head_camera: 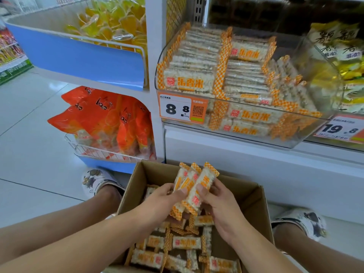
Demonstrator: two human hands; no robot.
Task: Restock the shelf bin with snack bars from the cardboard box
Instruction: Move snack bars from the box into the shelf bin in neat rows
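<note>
An open cardboard box stands on the floor between my feet, with several orange-and-white wrapped snack bars loose in its bottom. Above the box, my left hand and my right hand together grip a bunch of snack bars, which stand upright and fanned out. Higher up on the shelf sits the clear plastic bin, filled with neat rows of the same bars and carrying an 8.8 price tag on its front.
Left of the bin is a blue-fronted wire basket of yellow sweets, and under it a wire basket of orange bags. A second clear bin of yellow packets stands on the right. My slippered feet flank the box.
</note>
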